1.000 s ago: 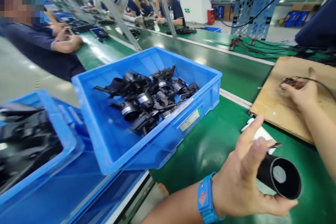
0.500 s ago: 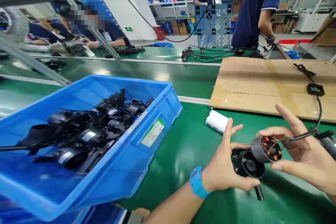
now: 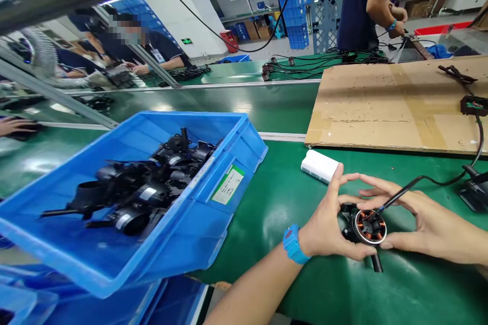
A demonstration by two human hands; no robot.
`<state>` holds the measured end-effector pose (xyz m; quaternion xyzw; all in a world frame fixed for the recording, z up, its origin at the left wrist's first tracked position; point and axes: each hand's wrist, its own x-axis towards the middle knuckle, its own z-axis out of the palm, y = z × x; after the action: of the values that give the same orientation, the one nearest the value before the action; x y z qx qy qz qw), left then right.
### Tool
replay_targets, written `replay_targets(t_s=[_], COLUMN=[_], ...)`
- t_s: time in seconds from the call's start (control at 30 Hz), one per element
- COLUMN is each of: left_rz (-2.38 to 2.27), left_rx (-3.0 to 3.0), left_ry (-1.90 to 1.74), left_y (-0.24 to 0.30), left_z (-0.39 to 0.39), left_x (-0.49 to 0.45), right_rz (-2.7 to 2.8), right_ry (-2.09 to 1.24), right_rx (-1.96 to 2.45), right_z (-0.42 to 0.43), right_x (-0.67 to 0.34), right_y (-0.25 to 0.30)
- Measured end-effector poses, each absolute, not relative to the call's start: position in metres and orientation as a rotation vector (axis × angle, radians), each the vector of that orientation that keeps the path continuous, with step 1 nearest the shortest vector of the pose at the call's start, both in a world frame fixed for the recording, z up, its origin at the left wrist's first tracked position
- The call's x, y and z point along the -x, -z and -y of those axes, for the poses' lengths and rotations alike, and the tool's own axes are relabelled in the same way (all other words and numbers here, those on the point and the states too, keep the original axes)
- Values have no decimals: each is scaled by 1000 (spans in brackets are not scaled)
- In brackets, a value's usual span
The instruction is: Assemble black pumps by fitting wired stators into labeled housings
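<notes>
My left hand point(image 3: 330, 223), with a blue band at the wrist, is closed around a black plastic housing point(image 3: 348, 231) just above the green bench. A short black stub point(image 3: 376, 262) sticks out below the housing. Inside its round opening sits a motor stator point(image 3: 369, 227) with copper windings and a silvery rim. My right hand point(image 3: 415, 218) has its fingertips and thumb at the stator's rim, closed on it from the right. A black cable point(image 3: 406, 188) runs from the stator over the right hand.
A blue bin point(image 3: 229, 213) of black housings point(image 3: 148, 193) stands at left. A white block point(image 3: 319, 166) lies beyond my left hand, before a cardboard sheet point(image 3: 366, 106). A black device point(image 3: 475, 190) is at far right. Co-workers sit and stand across the line.
The stator, which was held tilted above the housing's opening, now sits down in it. My right hand has moved left and down with it, and the view has shifted slightly.
</notes>
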<state>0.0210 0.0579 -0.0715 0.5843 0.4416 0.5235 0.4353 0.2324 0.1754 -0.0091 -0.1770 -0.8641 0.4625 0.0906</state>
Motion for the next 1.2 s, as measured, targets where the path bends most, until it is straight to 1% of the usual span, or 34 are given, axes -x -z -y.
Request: replay_targets(t_s=[0.13,0.23,0.33,0.43,0.8,1.0,1.1,1.2], left_rz=[-1065,-1085,-1067,-1061,-1088,-1060,-1063,-1072], left_rx=[-1489,-1494,-1539,-1565,-1634,-1636,-1633,-1637], left_ry=[-1297,-1335,-1332,-1313,-1344,-1308,-1323,-1369], left_y=[71,70,70,70,69,69,70,72], left_z=[-57,-57,-57,-58,-59,-60,-61,-62], left_x=[-20,-22,-22,-21,-23,-18,-19,-21], right_rz=[2568,2442,2414,2446,2201,2355,2381,2320], right_ry=[-1330,-1281,-1330,-1371,-1447,-1548,-1458,-1211], right_rx=[465,496,426,364,394,363,376,453], right_z=[-172,-168,-166,-165,-150,-166,-163,-152], right_x=[-235,-239,-242,-243,-244,-241,-238,-236], right_y=[25,44,52,51,55,41,42,52])
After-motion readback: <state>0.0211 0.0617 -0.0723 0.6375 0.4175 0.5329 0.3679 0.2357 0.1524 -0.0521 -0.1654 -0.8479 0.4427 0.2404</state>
